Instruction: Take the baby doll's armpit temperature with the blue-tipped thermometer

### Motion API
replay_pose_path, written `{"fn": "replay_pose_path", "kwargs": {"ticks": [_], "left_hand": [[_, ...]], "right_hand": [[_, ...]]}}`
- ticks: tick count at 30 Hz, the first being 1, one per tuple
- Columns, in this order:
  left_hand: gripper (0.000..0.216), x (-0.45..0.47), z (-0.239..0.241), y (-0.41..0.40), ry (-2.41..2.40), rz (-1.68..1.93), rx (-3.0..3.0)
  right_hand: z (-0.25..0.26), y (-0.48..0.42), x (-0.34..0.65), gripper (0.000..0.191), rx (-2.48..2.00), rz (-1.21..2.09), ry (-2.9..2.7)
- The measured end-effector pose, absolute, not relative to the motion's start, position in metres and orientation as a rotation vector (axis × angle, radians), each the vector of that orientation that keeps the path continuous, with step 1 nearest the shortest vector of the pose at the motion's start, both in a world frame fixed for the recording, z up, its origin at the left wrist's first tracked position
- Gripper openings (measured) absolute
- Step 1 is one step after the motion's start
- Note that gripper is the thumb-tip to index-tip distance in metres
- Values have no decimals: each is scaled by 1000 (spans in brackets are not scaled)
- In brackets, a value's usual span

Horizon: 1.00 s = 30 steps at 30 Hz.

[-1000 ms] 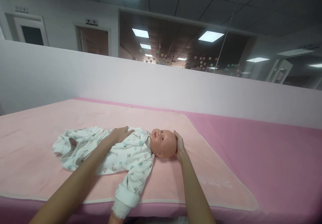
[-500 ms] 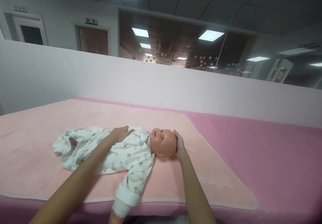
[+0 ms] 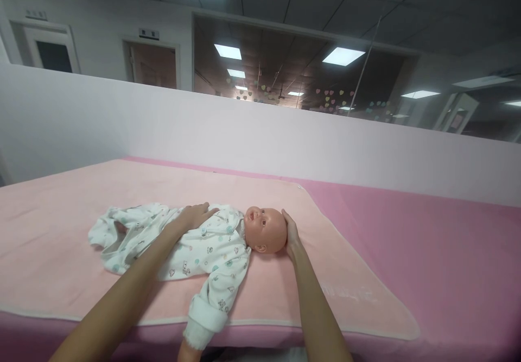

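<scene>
A baby doll (image 3: 220,248) in a white patterned sleepsuit lies on its back across a peach blanket (image 3: 345,275), its head to the right and legs to the left. My left hand (image 3: 195,217) rests flat on the doll's front, fingers stretched out. Against the crown of the doll's head (image 3: 266,230) my right hand (image 3: 292,234) is cupped, with the thumb side up and some fingers hidden behind or under the head. One doll arm (image 3: 207,313) hangs towards the near edge in a turned-back cuff.
Under the blanket is a pink covered surface (image 3: 456,253). A low white partition (image 3: 244,139) runs along its far side. Beyond stand doors (image 3: 157,64) and a large window with heart stickers (image 3: 329,101).
The view has shifted very slightly. Both hands stay where they were on the doll, and the doll has not visibly moved on the blanket.
</scene>
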State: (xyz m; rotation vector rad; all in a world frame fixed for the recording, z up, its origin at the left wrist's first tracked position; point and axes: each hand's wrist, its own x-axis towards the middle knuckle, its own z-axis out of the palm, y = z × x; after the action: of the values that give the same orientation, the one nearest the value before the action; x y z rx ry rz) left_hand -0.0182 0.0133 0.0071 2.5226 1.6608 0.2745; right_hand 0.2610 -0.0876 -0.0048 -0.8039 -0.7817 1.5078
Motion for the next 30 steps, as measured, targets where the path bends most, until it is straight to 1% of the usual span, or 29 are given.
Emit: {"fn": "replay_pose_path", "kwargs": {"ticks": [3,7,9,15,17,20,26,30], "left_hand": [[53,-18,7,13,1663,273,2522],[54,-19,6,13,1650,281,2519],[54,-19,6,14,1639,287,2520],[53,-19,5,14,1634,300,2540],[53,-19,6,13,1647,292,2530],[54,-18,7,12,1652,289,2525],[55,-19,6,14,1644,289,2537],[57,-19,5,15,1636,306,2534]], "right_hand": [[-6,-85,263,39,-832,1358,-731],[-6,-88,260,45,-813,1514,-775],[-4,-90,259,44,-828,1530,-776],[-1,-89,264,23,-899,1311,-689],[-2,-89,262,24,-917,1345,-707],[-1,-90,259,32,-907,1429,-749],[3,-90,265,26,-868,1345,-742],[-1,-88,263,33,-826,1431,-773]]}}
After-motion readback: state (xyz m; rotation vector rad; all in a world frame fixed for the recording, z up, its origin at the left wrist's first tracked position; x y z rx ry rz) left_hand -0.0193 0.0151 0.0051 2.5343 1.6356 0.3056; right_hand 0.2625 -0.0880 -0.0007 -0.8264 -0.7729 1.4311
